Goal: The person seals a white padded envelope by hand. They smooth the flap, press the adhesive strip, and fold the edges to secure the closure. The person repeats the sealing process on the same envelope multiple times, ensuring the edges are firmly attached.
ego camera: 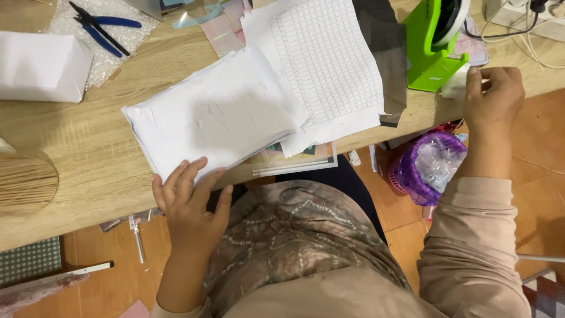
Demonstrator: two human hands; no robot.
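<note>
The white paper-wrapped parcel (215,115) lies flat on the counter (70,159) near its front edge. The left hand (191,203) presses its near edge, fingers spread flat. It looks light, soft and creasable; grip both short ends. The right hand (491,94) pinches tape at the green dispenser (432,50); the contents are hidden.

Bare tabletop (88,153) lies open to you left of the white packet (215,115). Sheets of paper (329,65) crowd the middle, the green tape dispenser (432,47) blocks the right edge, and blue-handled pliers (103,26) sit far left.
</note>
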